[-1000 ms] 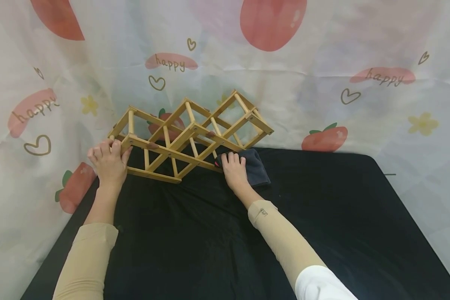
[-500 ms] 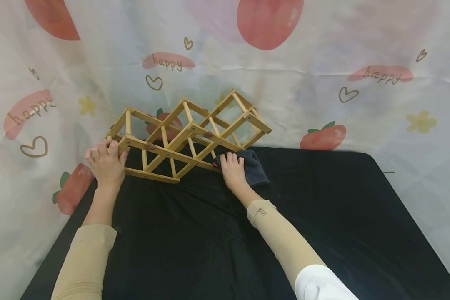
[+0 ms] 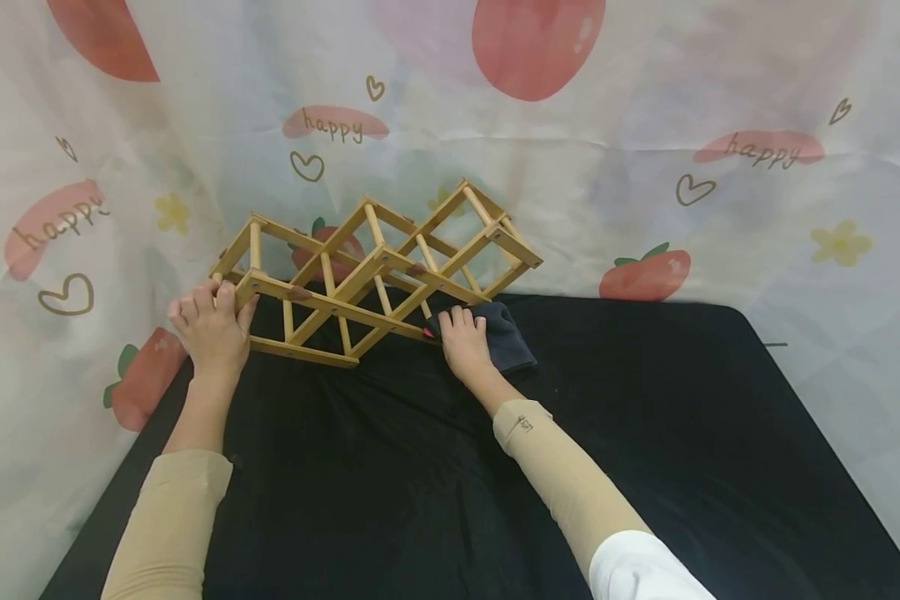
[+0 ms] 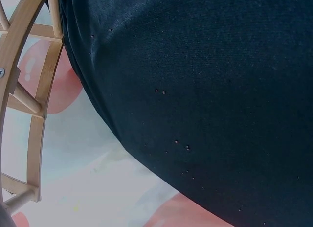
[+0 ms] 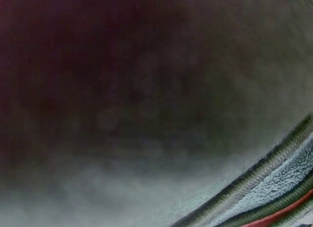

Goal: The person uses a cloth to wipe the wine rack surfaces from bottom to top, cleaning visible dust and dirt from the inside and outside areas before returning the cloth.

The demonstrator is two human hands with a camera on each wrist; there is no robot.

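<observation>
A light wooden lattice rack (image 3: 334, 310), made of crossed slats and round dowels, stands at the back of the table. My left hand (image 3: 213, 329) grips its left end, fingers over the frame; the fingertips are partly hidden behind the wood. In the left wrist view, part of the rack (image 4: 41, 90) runs down the left edge. With my right hand (image 3: 465, 340) I hold a folded dark grey cloth (image 3: 506, 337) against the rack's lower right bar. A small red bit shows at the cloth's left edge. Blurred cloth (image 5: 264, 188) with stitched hems fills the right wrist view, hiding my fingers there.
Black fabric (image 3: 360, 483) covers the table, with some creases in front of the rack. Behind and to the left hangs a pale curtain (image 3: 570, 183) printed with fruit, hearts and "happy"; the rack stands close to it. Tiny specks dot the black fabric in the left wrist view.
The head view has shifted slightly. Both hands and the rack keep nearly the same places; the cloth has shifted a little under my right hand.
</observation>
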